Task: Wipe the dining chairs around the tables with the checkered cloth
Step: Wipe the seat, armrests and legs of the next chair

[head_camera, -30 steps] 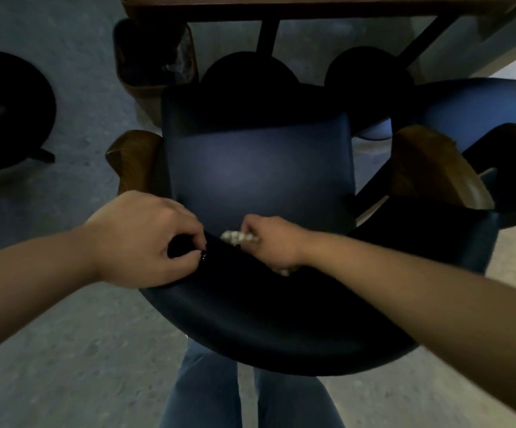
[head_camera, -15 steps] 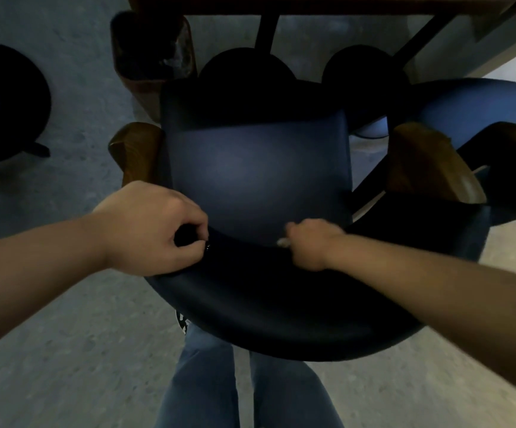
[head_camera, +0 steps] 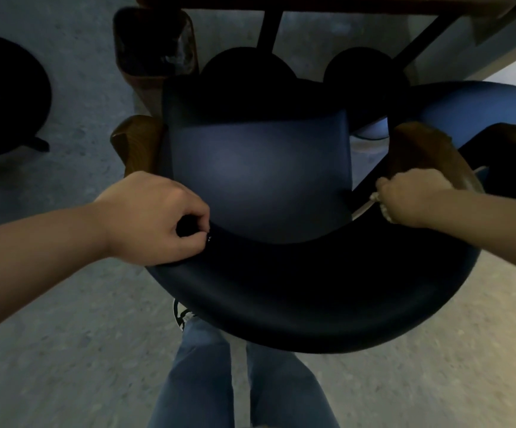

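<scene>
Hands sit on the curved top edge of the dark navy padded dining chair (head_camera: 281, 273) with wooden armrests. The left hand (head_camera: 154, 220) curls its fingers and thumb over the left part of the backrest rim, gripping it. The right hand (head_camera: 411, 199) is closed around the pale checkered cloth (head_camera: 375, 197), only a small crumpled bit of which shows at the knuckles, pressed where the backrest meets the right brown wooden armrest (head_camera: 429, 152). The chair's seat faces the wooden worktop (head_camera: 312, 1) edge at the top, its front tucked beneath. Bare grey concrete floor (head_camera: 65, 350) lies open to the left and behind the backrest. A second blue chair (head_camera: 472, 106) stands just beside the right armrest.
</scene>
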